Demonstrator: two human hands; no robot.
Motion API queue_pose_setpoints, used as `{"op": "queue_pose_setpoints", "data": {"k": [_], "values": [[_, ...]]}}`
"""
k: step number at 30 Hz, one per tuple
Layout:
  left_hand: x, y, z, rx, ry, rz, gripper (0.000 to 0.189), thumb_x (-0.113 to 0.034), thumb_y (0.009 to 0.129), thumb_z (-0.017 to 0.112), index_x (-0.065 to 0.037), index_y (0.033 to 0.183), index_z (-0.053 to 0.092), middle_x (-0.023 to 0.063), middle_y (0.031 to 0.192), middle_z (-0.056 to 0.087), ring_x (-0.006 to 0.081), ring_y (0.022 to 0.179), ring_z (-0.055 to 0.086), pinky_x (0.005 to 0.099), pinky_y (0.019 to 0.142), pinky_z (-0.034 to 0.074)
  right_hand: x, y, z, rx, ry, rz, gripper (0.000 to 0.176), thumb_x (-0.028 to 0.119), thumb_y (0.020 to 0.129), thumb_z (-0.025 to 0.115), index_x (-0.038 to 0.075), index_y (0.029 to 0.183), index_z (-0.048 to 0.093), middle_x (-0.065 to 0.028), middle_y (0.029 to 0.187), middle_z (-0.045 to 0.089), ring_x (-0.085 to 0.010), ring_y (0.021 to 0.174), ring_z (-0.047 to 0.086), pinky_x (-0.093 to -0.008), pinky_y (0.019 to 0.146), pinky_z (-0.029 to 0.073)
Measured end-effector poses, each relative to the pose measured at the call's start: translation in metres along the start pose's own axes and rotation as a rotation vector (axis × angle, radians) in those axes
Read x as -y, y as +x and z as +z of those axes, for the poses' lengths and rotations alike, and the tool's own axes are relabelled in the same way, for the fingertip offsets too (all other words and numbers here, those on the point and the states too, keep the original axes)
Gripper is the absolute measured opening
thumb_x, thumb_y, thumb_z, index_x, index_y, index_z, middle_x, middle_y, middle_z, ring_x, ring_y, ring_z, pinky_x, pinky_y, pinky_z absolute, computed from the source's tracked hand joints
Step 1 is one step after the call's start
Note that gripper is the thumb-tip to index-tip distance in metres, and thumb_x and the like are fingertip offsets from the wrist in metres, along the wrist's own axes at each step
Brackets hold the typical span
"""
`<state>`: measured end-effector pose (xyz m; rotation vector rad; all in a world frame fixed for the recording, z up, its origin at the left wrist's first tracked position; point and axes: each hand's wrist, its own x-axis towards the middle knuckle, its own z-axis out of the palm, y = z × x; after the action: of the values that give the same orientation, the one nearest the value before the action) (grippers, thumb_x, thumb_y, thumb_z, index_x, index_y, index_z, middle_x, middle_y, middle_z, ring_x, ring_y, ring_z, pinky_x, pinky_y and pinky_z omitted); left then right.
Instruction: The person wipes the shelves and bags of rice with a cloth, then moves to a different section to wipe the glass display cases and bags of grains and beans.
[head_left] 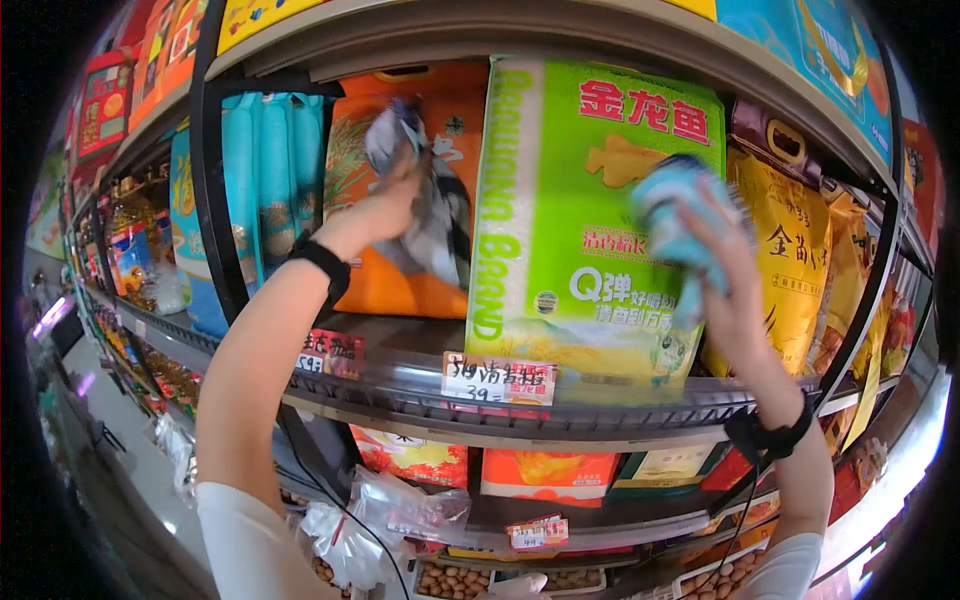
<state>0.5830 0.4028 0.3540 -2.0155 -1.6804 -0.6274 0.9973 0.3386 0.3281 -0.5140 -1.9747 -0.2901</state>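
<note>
My left hand (396, 198) is closed on a grey, white and black cloth (440, 215) that hangs down in front of an orange rice bag (375, 290). My right hand (728, 265) grips a bunched light-blue cloth (680, 205), blurred by motion. That cloth overlaps the right side of a big green rice bag (530, 220) with red lettering, standing upright on the shelf. Black bands circle both wrists.
Teal packs (285, 180) stand left of the orange bag; yellow bags (780, 255) are to the right. A handwritten price tag (497, 378) sits on the shelf's front rail (620, 418). Lower down are boxes, a clear plastic bag (400, 510) and walnut trays.
</note>
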Motion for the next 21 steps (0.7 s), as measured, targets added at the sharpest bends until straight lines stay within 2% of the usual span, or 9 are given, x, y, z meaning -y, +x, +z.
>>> {"op": "queue_pose_setpoints", "data": {"k": [2, 3, 5, 9, 12, 14, 17, 19, 21], "values": [[-0.016, -0.027, 0.002, 0.092, -0.105, 0.145, 0.082, 0.004, 0.07, 0.049, -0.003, 0.144, 0.016, 0.0305, 0.147, 0.002, 0.0407, 0.138, 0.007, 0.0374, 0.112, 0.02, 0.02, -0.004, 0.022, 0.097, 0.11, 0.047, 0.06, -0.013, 0.07, 0.041, 0.011, 0.123, 0.056, -0.0137, 0.144, 0.035, -0.0341, 0.131, 0.036, -0.0381, 0.107, 0.03], [-0.007, -0.031, 0.017, -0.018, -0.026, 0.341, 0.083, 0.003, 0.07, 0.051, -0.004, 0.144, 0.016, 0.0312, 0.147, 0.0, 0.0412, 0.138, 0.007, 0.0376, 0.112, 0.021, 0.026, -0.002, 0.027, 0.338, -0.086, -0.156, 0.059, -0.011, 0.071, 0.045, 0.013, 0.125, 0.055, -0.0119, 0.146, 0.031, -0.0336, 0.13, 0.037, -0.0396, 0.106, 0.032], [-0.017, -0.041, -0.003, 0.146, -0.01, 0.302, 0.084, -0.002, 0.071, 0.056, -0.005, 0.145, 0.015, 0.0318, 0.147, 0.0, 0.0413, 0.138, 0.008, 0.038, 0.112, 0.022, 0.025, 0.001, 0.031, 0.612, -0.279, -0.352, 0.059, -0.009, 0.073, 0.05, 0.014, 0.127, 0.053, -0.0102, 0.149, 0.027, -0.0332, 0.129, 0.039, -0.0412, 0.105, 0.034], [-0.002, -0.028, -0.007, 0.209, 0.099, 0.292, 0.086, -0.007, 0.073, 0.061, -0.005, 0.145, 0.013, 0.0327, 0.146, 0.0, 0.0413, 0.138, 0.008, 0.0379, 0.111, 0.023, -0.004, 0.067, 0.023, 0.301, -0.389, -0.351, 0.055, -0.005, 0.078, 0.047, 0.02, 0.127, 0.052, -0.0137, 0.146, 0.029, -0.0383, 0.126, 0.04, -0.0422, 0.102, 0.038], [0.024, 0.004, 0.007, -0.157, 0.08, 0.249, 0.087, -0.008, 0.077, 0.06, -0.008, 0.146, 0.007, 0.0331, 0.146, 0.0, 0.0406, 0.138, 0.012, 0.0387, 0.11, 0.026, -0.031, 0.098, 0.025, 0.054, -0.373, -0.33, 0.058, -0.008, 0.077, 0.046, 0.019, 0.128, 0.05, -0.0147, 0.146, 0.029, -0.0386, 0.127, 0.038, -0.042, 0.104, 0.036], [0.022, 0.024, -0.011, -0.174, -0.035, -0.23, 0.092, -0.007, 0.081, 0.058, -0.012, 0.146, -0.008, 0.0363, 0.143, 0.008, 0.0401, 0.133, 0.026, 0.0389, 0.104, 0.035, -0.028, 0.106, 0.036, -0.035, -0.494, -0.327, 0.064, -0.01, 0.075, 0.047, 0.021, 0.131, 0.047, -0.015, 0.146, 0.029, -0.0385, 0.128, 0.036, -0.0427, 0.105, 0.034], [-0.018, 0.013, -0.039, 0.011, -0.292, -0.254, 0.092, -0.006, 0.083, 0.054, -0.012, 0.145, -0.013, 0.0408, 0.134, 0.026, 0.0403, 0.124, 0.04, 0.0382, 0.099, 0.039, 0.023, 0.078, 0.064, 0.315, -0.467, -0.451, 0.068, -0.009, 0.075, 0.046, 0.026, 0.134, 0.044, -0.01, 0.146, 0.031, -0.0364, 0.126, 0.04, -0.0412, 0.101, 0.04], [-0.027, 0.006, -0.02, 0.036, -0.222, -0.198, 0.088, -0.002, 0.082, 0.053, -0.012, 0.146, -0.006, 0.0387, 0.122, 0.044, 0.0414, 0.111, 0.051, 0.0408, 0.093, 0.043, 0.036, 0.068, 0.078, 0.385, -0.503, -0.525, 0.068, -0.007, 0.077, 0.046, 0.027, 0.134, 0.043, -0.0087, 0.144, 0.033, -0.0354, 0.124, 0.042, -0.0403, 0.098, 0.043], [-0.024, 0.009, 0.006, -0.085, -0.062, 0.321, 0.078, 0.003, 0.08, 0.05, -0.01, 0.146, 0.011, 0.0341, 0.118, 0.05, 0.0419, 0.105, 0.055, 0.0438, 0.089, 0.046, 0.038, 0.069, 0.082, 0.43, -0.387, -0.575, 0.069, -0.006, 0.077, 0.047, 0.03, 0.135, 0.04, -0.0072, 0.142, 0.038, -0.0344, 0.12, 0.047, -0.0392, 0.093, 0.047]]}}
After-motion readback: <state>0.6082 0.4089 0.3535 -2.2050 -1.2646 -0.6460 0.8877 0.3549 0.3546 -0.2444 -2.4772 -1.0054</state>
